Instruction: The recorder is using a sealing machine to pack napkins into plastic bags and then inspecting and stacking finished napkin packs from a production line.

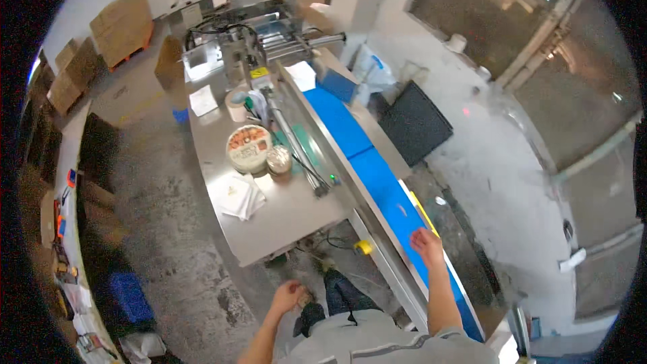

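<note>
Two bare hands are showing: the left hand point(288, 294) is hanging loosely curled and empty beside the body, while the right hand point(426, 239) is resting open-fingered on the blue conveyor belt point(367, 162). Its long axis is running away up-left, past the steel table point(283, 216) bearing a round tin point(249, 148).

One head-worn fisheye view looks steeply down from above onto the blue conveyor belt point(377, 182) and steel table point(283, 216).
</note>
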`<state>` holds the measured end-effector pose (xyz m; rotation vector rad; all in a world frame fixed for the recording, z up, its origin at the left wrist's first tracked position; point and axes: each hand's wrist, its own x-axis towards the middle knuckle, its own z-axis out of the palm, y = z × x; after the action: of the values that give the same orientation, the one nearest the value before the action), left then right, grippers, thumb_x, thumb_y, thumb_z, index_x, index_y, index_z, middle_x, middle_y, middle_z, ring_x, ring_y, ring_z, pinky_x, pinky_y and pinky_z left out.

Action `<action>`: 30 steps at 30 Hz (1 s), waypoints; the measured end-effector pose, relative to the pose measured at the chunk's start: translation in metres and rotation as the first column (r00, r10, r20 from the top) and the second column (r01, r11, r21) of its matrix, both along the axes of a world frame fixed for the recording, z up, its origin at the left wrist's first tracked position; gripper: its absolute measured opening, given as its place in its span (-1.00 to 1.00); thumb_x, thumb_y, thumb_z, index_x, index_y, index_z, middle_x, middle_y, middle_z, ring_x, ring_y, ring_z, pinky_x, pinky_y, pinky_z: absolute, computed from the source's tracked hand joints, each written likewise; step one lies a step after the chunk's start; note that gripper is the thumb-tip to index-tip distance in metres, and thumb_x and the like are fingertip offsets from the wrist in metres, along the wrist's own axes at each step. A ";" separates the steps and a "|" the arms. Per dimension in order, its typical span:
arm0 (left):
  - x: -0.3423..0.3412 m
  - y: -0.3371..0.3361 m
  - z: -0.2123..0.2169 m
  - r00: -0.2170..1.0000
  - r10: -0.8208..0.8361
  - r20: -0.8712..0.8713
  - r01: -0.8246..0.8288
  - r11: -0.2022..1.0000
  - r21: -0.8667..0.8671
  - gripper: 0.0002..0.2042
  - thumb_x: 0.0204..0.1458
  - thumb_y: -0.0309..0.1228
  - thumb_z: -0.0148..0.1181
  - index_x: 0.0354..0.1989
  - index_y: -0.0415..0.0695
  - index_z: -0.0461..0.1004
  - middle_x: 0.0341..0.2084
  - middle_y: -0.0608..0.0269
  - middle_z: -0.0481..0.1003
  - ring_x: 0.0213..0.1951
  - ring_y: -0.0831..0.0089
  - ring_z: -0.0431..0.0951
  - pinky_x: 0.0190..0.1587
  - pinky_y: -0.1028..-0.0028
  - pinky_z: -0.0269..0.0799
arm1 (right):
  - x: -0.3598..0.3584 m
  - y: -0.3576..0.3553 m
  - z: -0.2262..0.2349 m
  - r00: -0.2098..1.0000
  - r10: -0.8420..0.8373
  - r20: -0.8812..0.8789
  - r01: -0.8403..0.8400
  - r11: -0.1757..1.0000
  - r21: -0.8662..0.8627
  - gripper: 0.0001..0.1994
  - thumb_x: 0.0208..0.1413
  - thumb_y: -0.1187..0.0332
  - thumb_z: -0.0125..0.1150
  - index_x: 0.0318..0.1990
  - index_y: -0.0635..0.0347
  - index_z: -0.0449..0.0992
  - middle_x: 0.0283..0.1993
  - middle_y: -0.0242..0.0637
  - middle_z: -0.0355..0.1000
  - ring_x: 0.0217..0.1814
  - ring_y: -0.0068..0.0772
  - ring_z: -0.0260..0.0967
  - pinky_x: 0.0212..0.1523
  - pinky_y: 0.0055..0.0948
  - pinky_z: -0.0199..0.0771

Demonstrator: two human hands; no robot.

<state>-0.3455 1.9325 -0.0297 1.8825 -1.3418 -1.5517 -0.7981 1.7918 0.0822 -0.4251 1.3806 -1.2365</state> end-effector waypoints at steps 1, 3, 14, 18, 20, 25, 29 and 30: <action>-0.005 0.000 -0.010 0.999 -0.015 -0.037 0.012 0.996 -0.084 -0.58 0.02 -0.17 0.26 -0.09 -0.29 0.51 -0.33 -0.03 0.59 -0.23 0.23 0.61 -0.18 0.33 0.49 | -0.010 0.026 0.005 0.999 -0.034 -0.021 0.034 0.999 -0.006 -0.76 0.17 0.24 0.19 -0.17 0.24 0.47 -0.27 -0.17 0.49 -0.26 -0.28 0.47 -0.26 -0.29 0.50; -0.020 0.001 -0.013 0.999 -0.038 -0.030 0.033 0.988 -0.150 -0.58 0.03 -0.17 0.26 -0.09 -0.28 0.51 -0.33 -0.02 0.59 -0.24 0.23 0.61 -0.17 0.35 0.49 | -0.023 0.066 0.015 0.996 -0.078 -0.043 0.078 0.997 -0.012 -0.75 0.17 0.24 0.19 -0.16 0.25 0.47 -0.26 -0.18 0.49 -0.26 -0.29 0.47 -0.27 -0.29 0.50; -0.061 -0.021 0.050 0.972 -0.160 -0.173 0.131 0.977 -0.168 -0.56 0.06 -0.16 0.24 -0.03 -0.27 0.49 -0.21 0.00 0.59 -0.17 0.29 0.60 -0.10 0.36 0.49 | 0.023 0.068 0.021 0.996 0.005 -0.091 -0.012 0.997 -0.072 -0.69 0.19 0.21 0.18 -0.05 0.25 0.45 -0.17 -0.18 0.49 -0.15 -0.30 0.47 -0.18 -0.30 0.51; -0.029 -0.017 0.035 0.975 -0.042 -0.218 0.022 0.995 -0.094 -0.59 0.09 -0.20 0.22 -0.02 -0.28 0.48 -0.23 0.01 0.59 -0.19 0.31 0.59 -0.10 0.38 0.48 | 0.077 -0.021 0.039 0.963 0.180 -0.200 -0.205 0.972 -0.113 -0.66 0.19 0.17 0.20 -0.03 0.24 0.45 -0.15 -0.24 0.49 -0.14 -0.38 0.46 -0.19 -0.33 0.50; -0.013 -0.019 0.036 0.973 0.014 -0.231 -0.030 0.997 -0.067 -0.60 0.10 -0.22 0.21 -0.02 -0.30 0.48 -0.24 0.01 0.59 -0.19 0.32 0.59 -0.10 0.38 0.48 | 0.109 -0.086 0.046 0.975 0.177 -0.131 -0.195 0.971 -0.139 -0.63 0.17 0.17 0.22 0.00 0.24 0.43 -0.15 -0.29 0.48 -0.18 -0.42 0.47 -0.18 -0.39 0.55; 0.028 -0.041 0.058 0.940 0.250 -0.233 -0.244 0.968 0.055 -0.66 0.16 -0.26 0.19 -0.03 -0.27 0.48 -0.30 0.24 0.58 -0.33 0.52 0.51 -0.29 0.49 0.45 | 0.179 -0.302 0.016 0.922 0.369 -0.120 -0.387 0.896 -0.217 -0.54 0.12 0.11 0.26 0.05 0.21 0.40 -0.09 -0.23 0.45 -0.10 -0.33 0.47 -0.17 -0.28 0.57; 0.052 -0.068 0.038 0.788 0.572 -0.230 -0.541 0.820 0.186 -0.63 0.14 -0.32 0.21 0.01 -0.35 0.41 -0.32 0.16 0.58 -0.27 0.45 0.58 -0.25 0.50 0.47 | 0.246 -0.499 -0.035 0.874 0.271 -0.403 -0.350 0.927 -0.136 -0.45 0.03 0.09 0.32 0.06 0.30 0.38 -0.05 -0.06 0.43 -0.11 -0.08 0.45 -0.08 -0.18 0.51; 0.052 -0.089 0.044 0.795 0.579 -0.182 -0.541 0.812 0.220 -0.64 0.14 -0.33 0.21 0.00 -0.35 0.42 -0.34 0.17 0.58 -0.28 0.44 0.58 -0.26 0.51 0.47 | 0.253 -0.545 -0.052 0.611 0.162 -0.775 -0.410 0.902 -0.134 -0.46 0.01 0.14 0.33 0.04 0.34 0.38 -0.04 0.01 0.41 -0.10 0.02 0.43 -0.03 -0.15 0.47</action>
<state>-0.2938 1.8435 0.0138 1.8688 -0.4848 -1.5201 -0.5454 1.2465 0.0302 -1.4684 1.7057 -1.0171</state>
